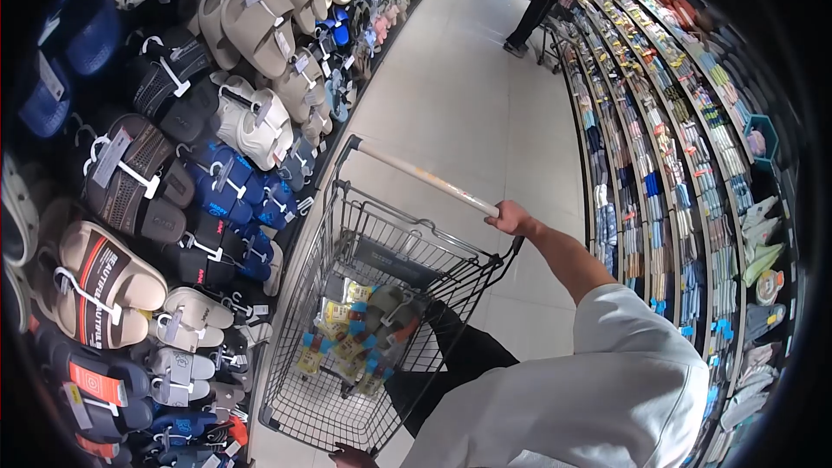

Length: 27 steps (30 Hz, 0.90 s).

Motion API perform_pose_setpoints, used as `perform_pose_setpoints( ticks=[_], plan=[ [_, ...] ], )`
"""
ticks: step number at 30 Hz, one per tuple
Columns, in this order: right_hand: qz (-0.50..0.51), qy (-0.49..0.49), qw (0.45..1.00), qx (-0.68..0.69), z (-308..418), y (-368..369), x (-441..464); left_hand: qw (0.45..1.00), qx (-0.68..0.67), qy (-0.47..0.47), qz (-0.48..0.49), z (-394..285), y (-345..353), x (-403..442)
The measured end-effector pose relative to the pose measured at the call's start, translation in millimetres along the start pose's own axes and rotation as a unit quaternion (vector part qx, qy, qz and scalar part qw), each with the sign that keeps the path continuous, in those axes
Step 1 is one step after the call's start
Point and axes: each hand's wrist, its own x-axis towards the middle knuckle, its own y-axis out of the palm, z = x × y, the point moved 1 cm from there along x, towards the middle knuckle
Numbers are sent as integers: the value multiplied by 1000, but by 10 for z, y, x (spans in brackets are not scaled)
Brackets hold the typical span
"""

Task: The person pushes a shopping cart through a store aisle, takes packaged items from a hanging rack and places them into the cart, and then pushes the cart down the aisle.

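Note:
My right hand is closed around the end of the pale handle bar of a wire shopping cart. At the bottom edge, my left hand shows only in part and in shadow, its fingers curled at the cart's lower rim. Inside the basket lie several yellow and blue packages. A pair of grey-green slippers rests beside them.
Racks of hanging slippers and sandals line the left side, close to the cart. Curved shelves of folded textiles run along the right. Farther up the tiled aisle, a person in dark clothes stands by another cart.

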Motion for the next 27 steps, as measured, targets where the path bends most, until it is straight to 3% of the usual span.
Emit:
perform_pose_setpoints(
  ticks=[1,2,5,8,10,12,15,16,18,19,20,26,27],
  plan=[
    [-3,-2,1000,-5,-40,-36,86,955,-223,-166,101,16,-212,132],
    [0,-4,1000,-6,-66,-75,158,824,-425,-319,194,-44,-378,236],
    [1,-9,1000,-13,-155,-282,364,903,-285,-294,130,-218,-669,386],
    [-10,-21,1000,-13,-259,-393,542,812,-344,-460,107,-301,-1019,728],
    [-20,-33,999,-9,-388,-459,559,802,-344,-466,148,-301,-1097,845],
    [-13,-17,1000,-2,-461,-521,607,943,-177,-207,192,-545,-337,767],
    [1,4,1000,-12,-440,-621,653,847,-301,-348,267,-550,-429,1010],
    [6,10,1000,-10,-422,-643,661,740,-446,-425,269,-69,-1487,1311],
    [21,14,1000,-5,-416,-675,666,766,-425,-470,107,-91,-1441,1385],
    [17,21,1000,9,-420,-647,678,771,-408,-482,79,-143,-1338,1390],
    [14,29,999,20,-443,-644,673,751,-435,-473,153,-22,-1587,1477],
    [-25,-37,999,7,-497,-627,696,756,-428,-484,104,-116,-1547,1372],
    [-31,-50,998,1,-560,-612,730,741,-445,-479,151,-108,-1543,1359]
  ],
)
